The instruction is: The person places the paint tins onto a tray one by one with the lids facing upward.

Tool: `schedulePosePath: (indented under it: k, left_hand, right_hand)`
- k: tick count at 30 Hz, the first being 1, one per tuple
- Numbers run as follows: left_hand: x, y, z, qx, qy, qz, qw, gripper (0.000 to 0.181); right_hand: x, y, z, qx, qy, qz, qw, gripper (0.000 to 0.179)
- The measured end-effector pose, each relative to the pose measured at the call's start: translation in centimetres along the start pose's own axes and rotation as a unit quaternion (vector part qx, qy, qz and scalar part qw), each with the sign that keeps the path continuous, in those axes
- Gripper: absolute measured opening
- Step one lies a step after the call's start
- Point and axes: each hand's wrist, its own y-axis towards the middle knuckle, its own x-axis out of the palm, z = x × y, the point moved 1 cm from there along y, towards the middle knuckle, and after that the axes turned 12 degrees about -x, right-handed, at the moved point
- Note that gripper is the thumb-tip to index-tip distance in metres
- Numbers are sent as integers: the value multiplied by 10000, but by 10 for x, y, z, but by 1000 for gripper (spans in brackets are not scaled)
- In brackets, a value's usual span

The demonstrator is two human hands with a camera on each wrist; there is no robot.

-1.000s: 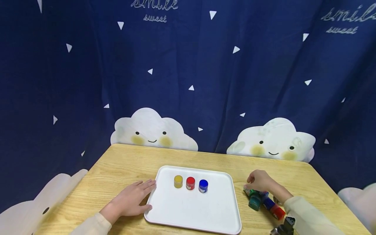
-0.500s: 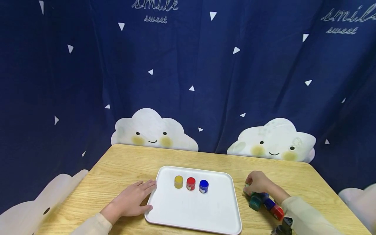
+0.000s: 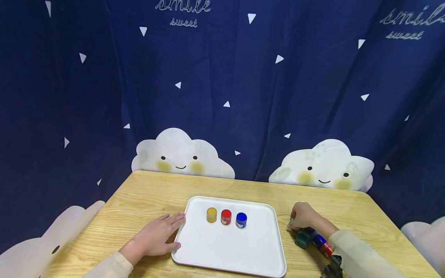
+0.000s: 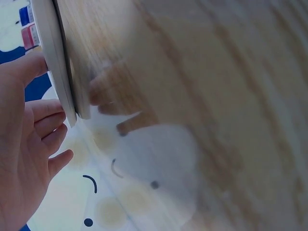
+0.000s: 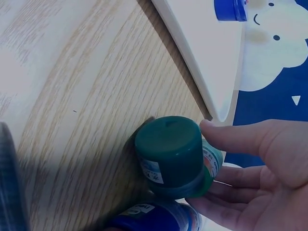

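My left hand point(image 3: 156, 235) lies beside the white tray point(image 3: 226, 251), its extended fingers and thumb touching the left rim. A yellow paint jar point(image 3: 211, 215), a red paint jar point(image 3: 226, 217) and a blue paint jar point(image 3: 241, 220) stand in a row on the tray. To the right, my right hand point(image 3: 304, 216) pinches a small green-lidded paint jar point(image 5: 211, 161) between thumb and fingers. A dark green paint jar point(image 5: 169, 149) partly covers that jar in the right wrist view. Another blue paint jar point(image 5: 149, 216) lies close by.
A red-lidded jar point(image 3: 326, 250) lies at the end of the right-hand group. Nearer the front, a black object point(image 3: 334, 266) is partly hidden by the right sleeve. The wooden table point(image 3: 153, 193) ends at a dark blue curtain point(image 3: 222, 77).
The right fingers have come down around the green-lidded jar, and the right forearm has shifted slightly left. The left hand and the tray with its jars look the same.
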Motion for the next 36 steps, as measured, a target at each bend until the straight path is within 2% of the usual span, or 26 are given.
schedulePosePath:
  k: [9, 18, 26, 36]
  left_hand:
    - [-1, -1, 1, -24, -36, -27, 10000, 71]
    - [-1, -1, 1, -24, -19, 6, 10000, 71]
    - [0, 0, 0, -14, -118, -19, 9999, 70]
    - [-1, -1, 0, 7, -83, 25, 10000, 71]
  right_hand:
    - [2, 1, 2, -234, -228, 160, 9993, 24]
    - [-1, 2, 6, -385, -88, 131, 9991, 22]
    - [-7, 2, 12, -238, 598, -150, 9978, 25]
    - [-6, 6, 19, -307, 1422, -380, 9886, 29]
